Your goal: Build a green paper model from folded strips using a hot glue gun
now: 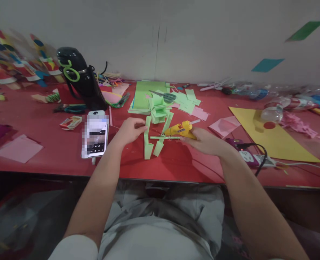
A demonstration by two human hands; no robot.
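My left hand point(131, 129) pinches a light green folded paper strip point(148, 139) that stands on the red table point(54, 151). My right hand point(203, 141) grips a yellow glue gun point(180, 130), its nozzle pointing left at a thin green strip point(160, 137) between the upright pieces. Behind them sits a folded green paper flower shape point(158, 108). Both hands are closed.
A phone point(95, 135) lies left of my left hand. A black flask point(80, 77), scissors point(163, 95), green sheets point(145, 94), pink paper point(19, 148), a yellow sheet point(279, 139), a power strip with cable point(250, 155) and plastic bottles point(273, 112) crowd the table.
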